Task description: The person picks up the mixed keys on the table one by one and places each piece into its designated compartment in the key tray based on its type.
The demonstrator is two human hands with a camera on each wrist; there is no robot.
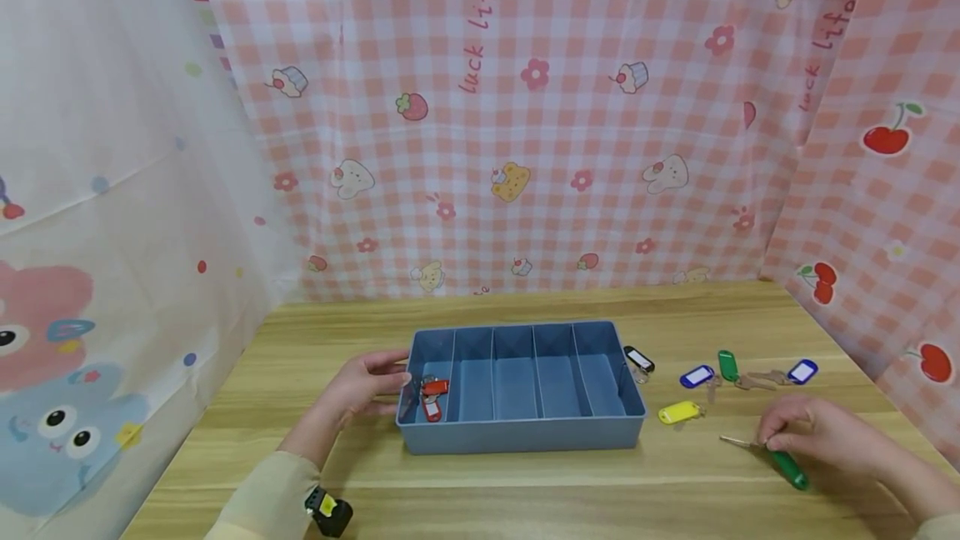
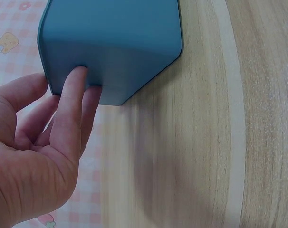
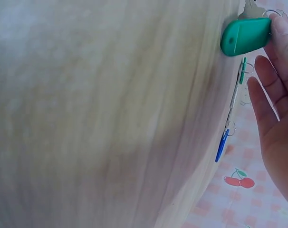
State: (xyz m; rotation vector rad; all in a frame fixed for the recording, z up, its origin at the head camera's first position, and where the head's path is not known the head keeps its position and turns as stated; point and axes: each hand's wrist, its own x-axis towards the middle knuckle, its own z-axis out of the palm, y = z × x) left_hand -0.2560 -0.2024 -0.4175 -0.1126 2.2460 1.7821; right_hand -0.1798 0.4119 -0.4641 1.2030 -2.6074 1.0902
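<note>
A blue-grey tray [image 1: 525, 436] with a row of several compartments sits on the table. My left hand [image 1: 367, 386] grips its left end, thumb over the rim and fingers against the outer wall [image 2: 101, 61]. Two red key tags [image 1: 432, 409] with rings lie in the leftmost compartment. To the right of the tray, my right hand [image 1: 817, 432] pinches a green key tag [image 1: 789, 470] by its ring end, above the table. Its key [image 1: 738, 442] points left toward the tray. The right wrist view shows the same green tag [image 3: 246, 37] hanging from thumb and finger.
Right of the tray lie a black key tag [image 1: 639, 358], a yellow one [image 1: 679, 412], a second green one [image 1: 727, 365] and two blue ones [image 1: 697, 376], with keys. Patterned cloth [image 1: 525, 132] hangs behind the wooden table [image 1: 465, 494] and at both sides.
</note>
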